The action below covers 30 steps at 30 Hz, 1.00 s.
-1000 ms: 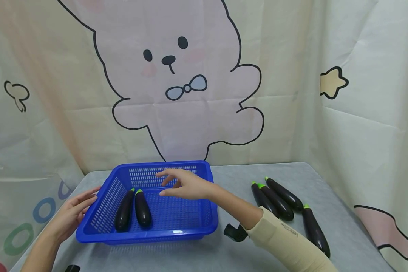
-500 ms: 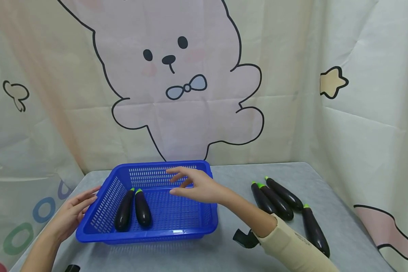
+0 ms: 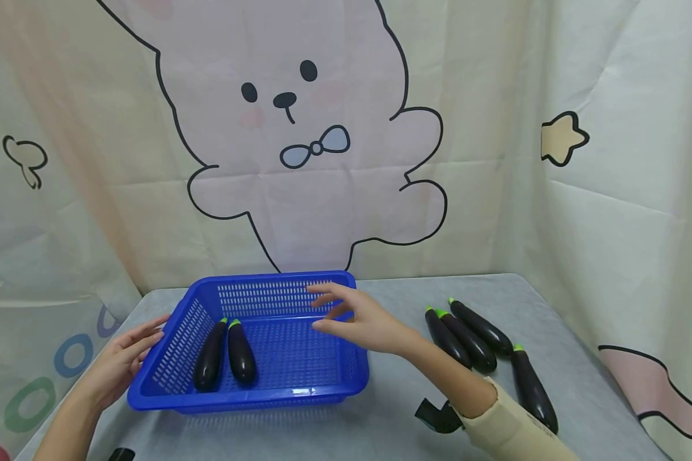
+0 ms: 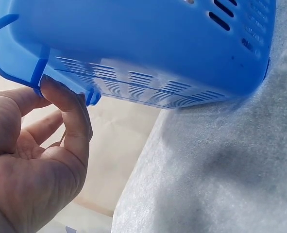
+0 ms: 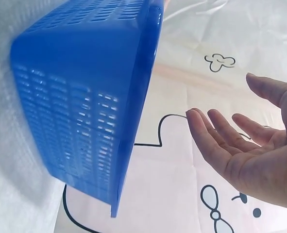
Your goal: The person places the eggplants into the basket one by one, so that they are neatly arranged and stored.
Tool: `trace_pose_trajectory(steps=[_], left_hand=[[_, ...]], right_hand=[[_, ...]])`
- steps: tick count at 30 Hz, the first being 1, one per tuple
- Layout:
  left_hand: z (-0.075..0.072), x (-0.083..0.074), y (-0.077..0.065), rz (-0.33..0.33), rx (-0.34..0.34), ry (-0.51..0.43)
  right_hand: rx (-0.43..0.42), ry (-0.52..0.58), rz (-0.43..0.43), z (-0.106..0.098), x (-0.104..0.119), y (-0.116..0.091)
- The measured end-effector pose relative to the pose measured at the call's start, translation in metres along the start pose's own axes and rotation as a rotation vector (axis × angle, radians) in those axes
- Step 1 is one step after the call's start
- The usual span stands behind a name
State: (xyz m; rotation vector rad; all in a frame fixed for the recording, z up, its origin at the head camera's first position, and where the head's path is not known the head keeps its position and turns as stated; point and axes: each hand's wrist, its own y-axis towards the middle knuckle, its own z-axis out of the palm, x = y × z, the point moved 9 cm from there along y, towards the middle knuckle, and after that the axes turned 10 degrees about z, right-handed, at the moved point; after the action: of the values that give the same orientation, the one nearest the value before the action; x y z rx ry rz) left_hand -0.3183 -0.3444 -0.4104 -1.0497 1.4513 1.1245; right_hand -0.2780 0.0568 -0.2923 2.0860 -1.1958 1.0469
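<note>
A blue plastic basket [image 3: 300, 349] with slotted walls stands on the table. Two dark eggplants, a left one [image 3: 210, 356] and a right one [image 3: 241, 353], lie side by side in its left half, green stem ends away from me. My left hand [image 3: 118, 362] holds the basket's left rim; in the left wrist view, bent fingers [image 4: 68, 111] touch the rim's underside. Over the basket's right side hovers my right hand [image 3: 360, 318], fingers spread and loosely bent, with nothing in it. The right wrist view shows that hand [image 5: 250, 145] apart from the basket wall [image 5: 80, 107].
To the right on the grey-covered table [image 3: 392, 397] lie several more eggplants, three grouped together [image 3: 467, 339] and a separate one [image 3: 533, 390] nearer me. A printed curtain [image 3: 484, 218] hangs behind the table. A black strap piece [image 3: 438, 416] hangs by my right sleeve.
My right hand has moved rightward from over the middle of the basket toward its right rim, staying empty. The left hand, basket and eggplants have stayed put.
</note>
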Motion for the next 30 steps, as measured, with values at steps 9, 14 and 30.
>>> trace_pose_trajectory(steps=[9, 14, 30], left_hand=[[-0.002, 0.004, -0.001, -0.043, -0.018, 0.056], [-0.002, 0.004, -0.001, -0.043, -0.024, 0.066], [-0.002, 0.002, 0.0, -0.014, -0.013, 0.028]], right_hand=[[-0.066, 0.013, 0.025, -0.017, -0.015, -0.017], [-0.089, 0.022, 0.044, -0.025, -0.025, -0.025], [-0.188, 0.067, 0.178, -0.053, -0.063, -0.048]])
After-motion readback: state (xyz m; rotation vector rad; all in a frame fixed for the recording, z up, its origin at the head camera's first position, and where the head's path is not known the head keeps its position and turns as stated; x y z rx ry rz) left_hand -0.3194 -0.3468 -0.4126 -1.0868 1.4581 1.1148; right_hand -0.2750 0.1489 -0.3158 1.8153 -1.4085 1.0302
